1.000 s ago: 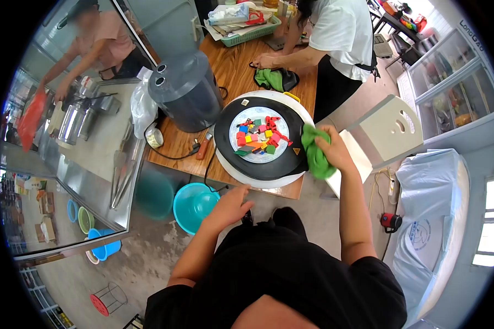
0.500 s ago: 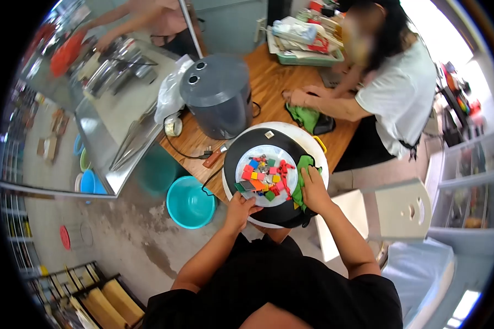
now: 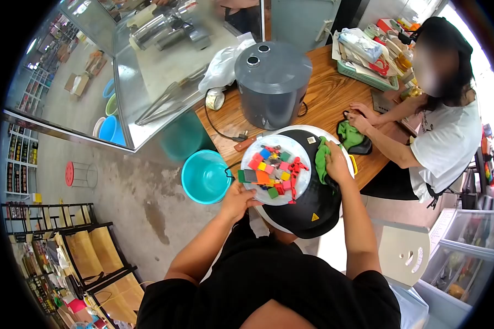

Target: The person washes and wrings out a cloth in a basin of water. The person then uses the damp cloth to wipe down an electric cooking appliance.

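Note:
My left hand (image 3: 239, 200) grips the near left rim of a round white plate (image 3: 301, 159), which bears several coloured blocks (image 3: 269, 169) and red pieces. The plate overlaps the left part of a round black appliance top (image 3: 318, 211) and extends past its left side. On the right of the plate, my right hand (image 3: 337, 160) is closed on a green cloth (image 3: 322, 159) over the black surface. Underneath the black top lies a white round base, partly hidden.
A grey cylindrical container (image 3: 271, 88) stands on the wooden table (image 3: 326, 90). At the right, a person (image 3: 444, 126) holds another green cloth (image 3: 350, 134). A turquoise basin (image 3: 206, 176) sits below the table's left edge; a white chair (image 3: 398, 249) stands at the right.
My left hand has taken hold of the plate and shifted it left over the black top. My right hand has brought the green cloth onto the black surface. The view has turned.

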Motion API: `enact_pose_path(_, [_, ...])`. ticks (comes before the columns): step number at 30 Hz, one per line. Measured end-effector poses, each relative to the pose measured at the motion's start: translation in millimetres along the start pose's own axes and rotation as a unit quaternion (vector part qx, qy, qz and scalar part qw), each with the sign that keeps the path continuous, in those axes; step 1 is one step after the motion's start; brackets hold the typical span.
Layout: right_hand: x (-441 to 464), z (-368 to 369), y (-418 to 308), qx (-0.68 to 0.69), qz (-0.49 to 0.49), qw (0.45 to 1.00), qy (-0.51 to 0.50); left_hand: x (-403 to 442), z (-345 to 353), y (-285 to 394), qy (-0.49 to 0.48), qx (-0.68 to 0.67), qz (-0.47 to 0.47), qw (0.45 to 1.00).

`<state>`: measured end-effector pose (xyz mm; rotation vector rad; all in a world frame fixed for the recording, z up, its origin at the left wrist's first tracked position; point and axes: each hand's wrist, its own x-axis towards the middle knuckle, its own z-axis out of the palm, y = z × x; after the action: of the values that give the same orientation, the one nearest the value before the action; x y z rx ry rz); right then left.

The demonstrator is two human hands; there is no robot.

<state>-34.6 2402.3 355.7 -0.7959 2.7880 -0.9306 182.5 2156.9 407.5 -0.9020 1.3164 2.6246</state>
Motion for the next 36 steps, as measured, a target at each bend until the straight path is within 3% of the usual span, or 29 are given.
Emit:
enact_pose_path(4, [12, 8, -26, -0.066, 0.038, 0.997, 0.005, 3, -43, 31, 0.030, -0.014, 0.018, 0.999])
enact_pose_path(8, [-3, 9, -49, -0.075, 0.017, 0.997, 0.019, 14, -98, 43, 0.087, -0.018, 0.046, 0.995])
enact_pose_path(11, [-20, 18, -63, -0.089, -0.065, 0.994, -0.009, 25, -132, 49, 0.132, -0.020, 0.050, 0.990])
enact_pose_path(15, [-13, 11, -74, -0.067, -0.102, 0.992, -0.032, 45, -177, 46, 0.157, -0.024, 0.055, 0.986])
enact_pose_path(19, [16, 19, -67, -0.191, 0.040, 0.980, 0.049, 63, -199, 47, 0.167, -0.026, 0.054, 0.984])
enact_pose_path(22, [29, 39, -76, -0.207, 0.087, 0.971, 0.086, 84, -211, 42, 0.143, 0.004, 0.054, 0.988])
enact_pose_path(30, [-1, 39, -123, -0.159, -0.030, 0.986, 0.029, 90, -233, 32, 0.132, -0.007, 0.022, 0.991])
enact_pose_path(33, [-2, 41, -128, -0.165, -0.013, 0.985, 0.048, 86, -243, 37, 0.172, -0.014, 0.006, 0.985])
enact_pose_path(36, [-1, 47, -130, -0.189, -0.005, 0.980, 0.068, 102, -266, 36, 0.192, 0.018, 0.062, 0.979])
